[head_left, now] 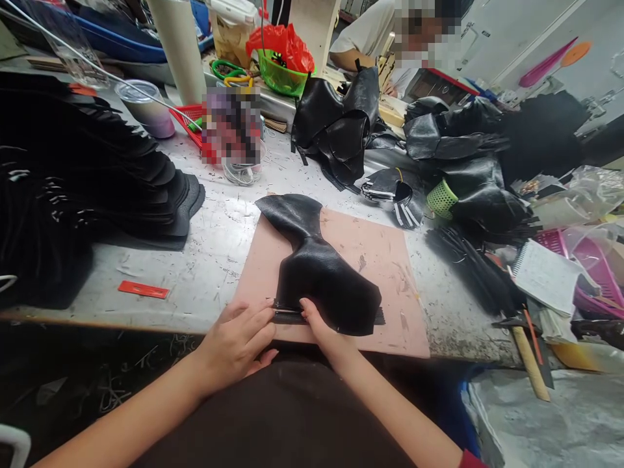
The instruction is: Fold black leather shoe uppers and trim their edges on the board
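Observation:
A shiny black leather piece point(324, 279), narrow in the middle and wide at both ends, lies on a pinkish board point(380, 250). Along its near left edge runs a dark strip point(290, 316). My left hand point(241, 341) has its fingertips on the end of this strip, with the thumb lower down, below the board's edge. From the right, my right hand point(329, 335) grips the near edge, thumb on top; its other fingers are hidden under the leather.
Thick stacks of black cut pieces point(141, 188) fill the left side. A red strip point(143, 290) lies near the front edge. Black leather parts point(338, 123), a green basket point(441, 198), a notebook point(543, 276) and a hammer point(531, 364) are at the right. Another person point(368, 39) sits beyond.

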`<action>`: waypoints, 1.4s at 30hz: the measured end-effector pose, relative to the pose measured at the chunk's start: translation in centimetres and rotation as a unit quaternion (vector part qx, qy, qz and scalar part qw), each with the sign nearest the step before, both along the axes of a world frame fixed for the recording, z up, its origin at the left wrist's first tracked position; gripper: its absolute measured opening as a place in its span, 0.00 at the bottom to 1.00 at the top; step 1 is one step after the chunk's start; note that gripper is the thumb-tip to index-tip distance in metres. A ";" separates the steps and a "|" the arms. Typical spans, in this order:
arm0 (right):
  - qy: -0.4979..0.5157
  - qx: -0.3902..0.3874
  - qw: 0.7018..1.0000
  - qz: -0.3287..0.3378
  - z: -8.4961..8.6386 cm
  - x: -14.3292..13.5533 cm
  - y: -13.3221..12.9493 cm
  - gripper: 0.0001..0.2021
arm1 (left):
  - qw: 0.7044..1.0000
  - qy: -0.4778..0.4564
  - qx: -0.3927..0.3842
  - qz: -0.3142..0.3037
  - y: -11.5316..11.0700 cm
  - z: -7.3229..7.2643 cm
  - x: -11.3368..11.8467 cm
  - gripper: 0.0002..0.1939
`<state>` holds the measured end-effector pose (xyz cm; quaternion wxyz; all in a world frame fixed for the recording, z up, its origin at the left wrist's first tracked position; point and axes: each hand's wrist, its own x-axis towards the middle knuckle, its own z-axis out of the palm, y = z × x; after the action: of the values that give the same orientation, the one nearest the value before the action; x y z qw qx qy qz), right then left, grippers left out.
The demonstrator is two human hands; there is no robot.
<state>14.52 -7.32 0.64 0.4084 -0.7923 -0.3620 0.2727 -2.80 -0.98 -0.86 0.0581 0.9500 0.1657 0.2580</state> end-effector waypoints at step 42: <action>-0.096 0.069 0.990 0.082 -0.3 2.3 -1.1 0.09 | 0.985 0.141 0.095 0.034 -0.7 1.0 4.1 0.26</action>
<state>16.82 -8.38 0.39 0.4019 -0.7526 -0.4811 0.2016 1.28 -1.65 0.11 -0.0657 0.9719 0.1793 0.1375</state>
